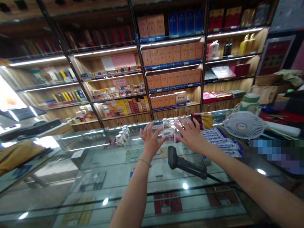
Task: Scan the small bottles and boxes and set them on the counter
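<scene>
Container (167, 132), small and clear, is mid-frame, pinched by the left grip (151, 142); whether the right grip (190, 134), beside it, also holds, I cannot tell. Positioning seems in hand, calling for steadiness.

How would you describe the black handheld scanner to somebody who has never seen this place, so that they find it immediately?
Start at the long glass-topped display counter. On it, between the two bare forearms, nearer than the hands, lies a black pistol-shaped scanner. Unlike the blue-and-white packets beyond it, it trails a black cable.
</scene>
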The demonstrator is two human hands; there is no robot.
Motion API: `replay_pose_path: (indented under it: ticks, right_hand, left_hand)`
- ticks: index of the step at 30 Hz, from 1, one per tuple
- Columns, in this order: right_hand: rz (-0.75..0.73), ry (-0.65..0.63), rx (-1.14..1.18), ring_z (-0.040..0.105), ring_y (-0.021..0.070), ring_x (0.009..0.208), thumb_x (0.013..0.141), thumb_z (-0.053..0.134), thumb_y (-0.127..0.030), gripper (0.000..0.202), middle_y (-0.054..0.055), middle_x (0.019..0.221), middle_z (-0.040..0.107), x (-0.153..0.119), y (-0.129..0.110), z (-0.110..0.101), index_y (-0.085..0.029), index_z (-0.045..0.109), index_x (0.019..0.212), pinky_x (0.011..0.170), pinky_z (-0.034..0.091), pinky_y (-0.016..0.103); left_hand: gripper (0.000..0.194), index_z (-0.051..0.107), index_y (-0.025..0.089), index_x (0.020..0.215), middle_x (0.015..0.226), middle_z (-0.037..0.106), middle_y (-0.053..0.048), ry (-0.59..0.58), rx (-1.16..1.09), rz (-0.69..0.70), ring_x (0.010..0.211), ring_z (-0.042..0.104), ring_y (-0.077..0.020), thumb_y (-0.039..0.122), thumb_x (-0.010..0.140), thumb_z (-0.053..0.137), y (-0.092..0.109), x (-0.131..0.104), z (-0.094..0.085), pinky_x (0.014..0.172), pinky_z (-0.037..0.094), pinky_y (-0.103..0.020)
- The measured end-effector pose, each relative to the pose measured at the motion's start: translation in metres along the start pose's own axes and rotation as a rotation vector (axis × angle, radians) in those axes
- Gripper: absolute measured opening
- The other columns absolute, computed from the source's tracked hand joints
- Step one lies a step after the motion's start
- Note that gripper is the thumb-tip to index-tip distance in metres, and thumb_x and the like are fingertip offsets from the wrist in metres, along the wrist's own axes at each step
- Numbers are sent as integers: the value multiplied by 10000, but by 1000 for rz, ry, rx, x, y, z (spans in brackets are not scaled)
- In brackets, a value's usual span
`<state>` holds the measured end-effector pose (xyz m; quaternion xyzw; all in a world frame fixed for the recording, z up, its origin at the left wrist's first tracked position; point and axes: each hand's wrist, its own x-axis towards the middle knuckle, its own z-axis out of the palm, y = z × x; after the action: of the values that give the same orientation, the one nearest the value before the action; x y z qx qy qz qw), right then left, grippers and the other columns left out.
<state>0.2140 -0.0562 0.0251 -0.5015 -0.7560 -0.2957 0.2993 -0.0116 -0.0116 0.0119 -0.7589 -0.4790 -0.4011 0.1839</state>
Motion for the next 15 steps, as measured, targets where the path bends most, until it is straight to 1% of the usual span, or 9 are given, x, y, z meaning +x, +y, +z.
replay_pose_path:
  ticks: [3, 6, 8, 10, 15]
  right_hand:
    - [40, -45, 32, 274, 343, 1476, 969, 510, -498, 547, 145, 1592, 389, -21, -19, -18, -222, 518, 1441, 1180, 176, 580]
    - [60, -90, 57, 258, 343, 1485, 975, 476, -527, 572, 149, 1596, 379, -44, -36, -28, -219, 501, 1456, 1175, 181, 588]
    - [69, -106, 64, 259, 350, 1484, 968, 472, -546, 599, 155, 1590, 385, -58, -45, -29, -207, 491, 1463, 1171, 186, 595]
    - [87, -119, 69, 272, 357, 1476, 952, 484, -575, 611, 156, 1583, 396, -69, -52, -28, -204, 516, 1437, 1167, 192, 605]
    - [120, -190, 91, 322, 374, 1453, 877, 572, -626, 627, 158, 1550, 447, -80, -63, -20, -202, 592, 1338, 1137, 252, 629]
  left_hand:
    - [412, 712, 373, 1122, 1535, 448, -70, 4, -18, -15, 1445, 343, -330, 434, 732, 829, 1, -1, 3, 1223, 30, -551]
    - [404, 713, 367, 1121, 1536, 443, -66, 12, -39, -18, 1446, 342, -333, 438, 739, 823, 0, -2, 6, 1225, 34, -542]
    - [394, 713, 362, 1123, 1537, 438, -65, 16, -51, -17, 1440, 352, -333, 433, 749, 815, 0, -3, 8, 1225, 41, -539]
    - [388, 713, 360, 1127, 1536, 438, -67, 17, -52, -20, 1435, 358, -331, 434, 758, 808, -1, -3, 9, 1223, 43, -542]
    - [400, 707, 366, 1145, 1532, 439, -75, 18, -36, -16, 1436, 358, -322, 453, 765, 800, -3, -5, 10, 1220, 45, -541]
